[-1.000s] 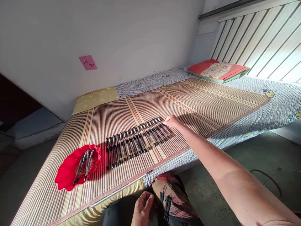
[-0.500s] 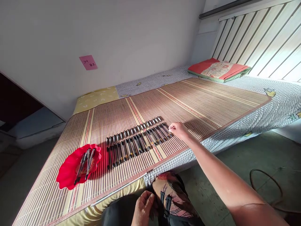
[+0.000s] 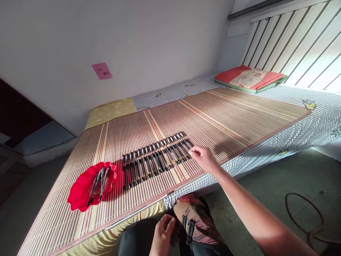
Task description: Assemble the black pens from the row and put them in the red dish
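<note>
A row of clear-barrelled pens with dark caps lies side by side on the bamboo mat. My right hand is at the row's right end, its fingers pinched together beside the lower tips of the last pens. Whether a pen is between those fingers is hidden. My left hand rests low over my lap, fingers curled in and nothing visible in them. To the left of the row, a red scalloped plate holds several more pens.
The mat covers a bed with a checked sheet. A folded red and floral cloth lies at the far right by a slatted headboard. On the wall hangs a pink note. A cable loops on the floor.
My right hand has moved slightly down and toward me along the lower ends of the pens. My left hand stays in place. The whole view has shifted a little.
</note>
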`<action>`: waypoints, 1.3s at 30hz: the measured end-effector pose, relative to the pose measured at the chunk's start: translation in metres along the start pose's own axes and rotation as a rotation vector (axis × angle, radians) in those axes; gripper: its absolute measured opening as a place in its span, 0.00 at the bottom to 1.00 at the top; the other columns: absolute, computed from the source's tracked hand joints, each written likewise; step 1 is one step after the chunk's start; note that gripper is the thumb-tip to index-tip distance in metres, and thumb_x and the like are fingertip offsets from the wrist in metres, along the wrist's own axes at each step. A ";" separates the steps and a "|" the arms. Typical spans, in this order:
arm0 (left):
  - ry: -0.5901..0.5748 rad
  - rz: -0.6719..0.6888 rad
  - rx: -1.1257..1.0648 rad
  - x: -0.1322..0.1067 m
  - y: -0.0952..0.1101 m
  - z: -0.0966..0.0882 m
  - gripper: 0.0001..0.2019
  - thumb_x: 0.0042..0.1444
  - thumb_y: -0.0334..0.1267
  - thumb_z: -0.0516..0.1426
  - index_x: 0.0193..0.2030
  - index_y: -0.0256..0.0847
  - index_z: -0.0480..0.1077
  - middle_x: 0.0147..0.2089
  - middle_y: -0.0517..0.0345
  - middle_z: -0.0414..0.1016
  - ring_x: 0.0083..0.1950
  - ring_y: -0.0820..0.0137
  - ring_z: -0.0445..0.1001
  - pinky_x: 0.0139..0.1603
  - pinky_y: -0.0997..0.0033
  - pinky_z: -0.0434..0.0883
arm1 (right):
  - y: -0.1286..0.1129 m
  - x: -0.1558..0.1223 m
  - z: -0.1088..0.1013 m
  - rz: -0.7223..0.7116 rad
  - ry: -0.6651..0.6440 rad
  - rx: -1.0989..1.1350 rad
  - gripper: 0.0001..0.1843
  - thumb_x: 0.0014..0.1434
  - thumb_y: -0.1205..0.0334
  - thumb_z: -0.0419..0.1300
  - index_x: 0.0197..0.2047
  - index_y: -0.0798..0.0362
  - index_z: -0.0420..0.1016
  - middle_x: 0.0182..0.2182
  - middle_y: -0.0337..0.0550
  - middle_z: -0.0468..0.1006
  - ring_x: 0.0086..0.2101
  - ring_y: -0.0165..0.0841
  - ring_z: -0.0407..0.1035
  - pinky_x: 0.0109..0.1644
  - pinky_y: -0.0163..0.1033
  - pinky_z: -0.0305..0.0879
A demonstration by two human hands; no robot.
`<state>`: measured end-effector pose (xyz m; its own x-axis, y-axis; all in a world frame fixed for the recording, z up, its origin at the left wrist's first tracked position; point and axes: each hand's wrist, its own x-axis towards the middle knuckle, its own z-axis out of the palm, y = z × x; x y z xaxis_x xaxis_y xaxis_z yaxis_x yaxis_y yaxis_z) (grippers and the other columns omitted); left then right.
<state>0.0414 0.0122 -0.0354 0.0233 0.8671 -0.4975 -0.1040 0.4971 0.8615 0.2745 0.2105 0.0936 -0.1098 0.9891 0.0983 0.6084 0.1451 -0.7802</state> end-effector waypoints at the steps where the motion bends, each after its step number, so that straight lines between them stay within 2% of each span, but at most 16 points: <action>1: 0.007 -0.003 -0.001 -0.002 0.004 0.003 0.34 0.43 0.75 0.64 0.29 0.42 0.68 0.21 0.61 0.71 0.18 0.75 0.63 0.20 0.73 0.53 | -0.009 -0.019 0.012 -0.051 -0.052 0.089 0.13 0.69 0.61 0.56 0.34 0.50 0.76 0.23 0.37 0.75 0.24 0.33 0.68 0.28 0.35 0.59; 3: 0.020 -0.007 -0.001 -0.007 0.012 0.008 0.32 0.44 0.72 0.65 0.28 0.42 0.67 0.21 0.62 0.70 0.18 0.75 0.62 0.20 0.73 0.53 | -0.026 -0.062 0.042 -0.181 -0.151 0.235 0.14 0.70 0.58 0.55 0.32 0.49 0.73 0.23 0.35 0.72 0.25 0.32 0.66 0.30 0.35 0.60; 5: 0.036 0.003 0.024 -0.012 0.018 0.012 0.28 0.47 0.67 0.65 0.28 0.42 0.67 0.22 0.61 0.70 0.19 0.75 0.62 0.21 0.73 0.54 | -0.038 -0.103 0.073 -0.238 -0.302 0.292 0.13 0.71 0.59 0.54 0.33 0.48 0.72 0.24 0.35 0.72 0.26 0.31 0.67 0.31 0.35 0.60; 7: 0.066 0.033 0.057 -0.015 0.020 0.014 0.23 0.52 0.61 0.63 0.28 0.40 0.70 0.20 0.62 0.69 0.19 0.76 0.60 0.22 0.73 0.53 | -0.043 -0.134 0.100 -0.244 -0.341 0.303 0.12 0.70 0.61 0.54 0.33 0.48 0.70 0.24 0.34 0.72 0.26 0.32 0.68 0.32 0.35 0.61; 9: 0.105 0.055 0.094 -0.017 0.019 0.014 0.20 0.54 0.56 0.61 0.26 0.39 0.71 0.18 0.64 0.64 0.19 0.77 0.56 0.23 0.73 0.52 | -0.044 -0.150 0.118 -0.268 -0.340 0.273 0.11 0.70 0.63 0.52 0.34 0.48 0.68 0.26 0.36 0.74 0.28 0.33 0.70 0.34 0.36 0.62; 11: 0.120 0.059 0.133 -0.018 0.016 0.012 0.18 0.53 0.52 0.60 0.24 0.39 0.72 0.16 0.64 0.61 0.19 0.76 0.53 0.23 0.72 0.51 | -0.044 -0.153 0.127 -0.305 -0.352 0.209 0.11 0.68 0.66 0.50 0.33 0.48 0.65 0.27 0.37 0.74 0.29 0.33 0.71 0.35 0.37 0.63; 16: 0.086 0.058 0.169 -0.018 0.010 0.013 0.15 0.53 0.47 0.58 0.23 0.39 0.74 0.14 0.60 0.64 0.18 0.74 0.57 0.24 0.71 0.51 | -0.047 -0.142 0.130 -0.341 -0.353 0.093 0.12 0.65 0.72 0.50 0.31 0.48 0.61 0.27 0.35 0.71 0.28 0.32 0.68 0.34 0.36 0.60; 24: 0.085 0.077 0.166 -0.018 0.004 0.013 0.14 0.51 0.48 0.60 0.24 0.39 0.73 0.16 0.61 0.67 0.17 0.75 0.58 0.22 0.71 0.52 | -0.044 -0.145 0.135 -0.363 -0.289 0.014 0.13 0.65 0.72 0.50 0.30 0.48 0.61 0.23 0.34 0.68 0.25 0.32 0.65 0.32 0.36 0.57; 28: 0.072 0.091 0.172 -0.026 0.008 0.013 0.14 0.50 0.48 0.61 0.26 0.40 0.70 0.19 0.62 0.69 0.17 0.75 0.60 0.22 0.72 0.53 | -0.042 -0.143 0.136 -0.363 -0.262 0.053 0.12 0.64 0.72 0.50 0.30 0.49 0.63 0.23 0.33 0.68 0.25 0.31 0.65 0.33 0.36 0.56; 31: 0.013 0.107 0.194 -0.045 0.021 0.010 0.12 0.52 0.48 0.62 0.30 0.40 0.70 0.23 0.61 0.72 0.20 0.74 0.64 0.22 0.73 0.55 | -0.040 -0.142 0.138 -0.364 -0.243 0.127 0.11 0.65 0.70 0.50 0.32 0.49 0.65 0.25 0.35 0.71 0.26 0.32 0.68 0.34 0.36 0.60; 33: -0.003 0.146 0.236 -0.060 0.035 0.000 0.13 0.55 0.47 0.61 0.30 0.41 0.69 0.25 0.60 0.73 0.21 0.73 0.65 0.22 0.74 0.57 | -0.039 -0.141 0.137 -0.364 -0.215 0.171 0.10 0.67 0.67 0.50 0.33 0.49 0.65 0.26 0.35 0.73 0.27 0.33 0.69 0.35 0.36 0.61; 35: 0.084 0.234 0.286 -0.071 0.057 -0.022 0.13 0.59 0.47 0.60 0.29 0.41 0.68 0.26 0.61 0.73 0.22 0.73 0.67 0.25 0.73 0.61 | -0.039 -0.140 0.136 -0.358 -0.184 0.211 0.11 0.69 0.64 0.51 0.33 0.49 0.67 0.27 0.37 0.74 0.28 0.34 0.71 0.35 0.37 0.62; 36: 0.169 0.302 0.317 -0.074 0.069 -0.036 0.13 0.61 0.47 0.59 0.30 0.41 0.69 0.27 0.60 0.73 0.24 0.72 0.68 0.28 0.73 0.64 | -0.039 -0.139 0.136 -0.351 -0.172 0.233 0.12 0.70 0.62 0.51 0.33 0.49 0.68 0.27 0.37 0.74 0.29 0.34 0.71 0.36 0.37 0.63; 39: 0.533 0.487 0.511 -0.067 0.114 -0.093 0.12 0.61 0.48 0.57 0.33 0.42 0.71 0.26 0.61 0.72 0.27 0.69 0.71 0.32 0.71 0.67 | -0.041 -0.138 0.137 -0.326 -0.167 0.305 0.12 0.70 0.61 0.53 0.34 0.50 0.71 0.28 0.38 0.76 0.30 0.35 0.72 0.37 0.37 0.64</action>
<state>-0.0647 0.0075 0.0868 -0.3878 0.9195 0.0647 0.4783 0.1407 0.8668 0.1573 0.0650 0.0277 -0.3964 0.8720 0.2871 0.2652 0.4081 -0.8736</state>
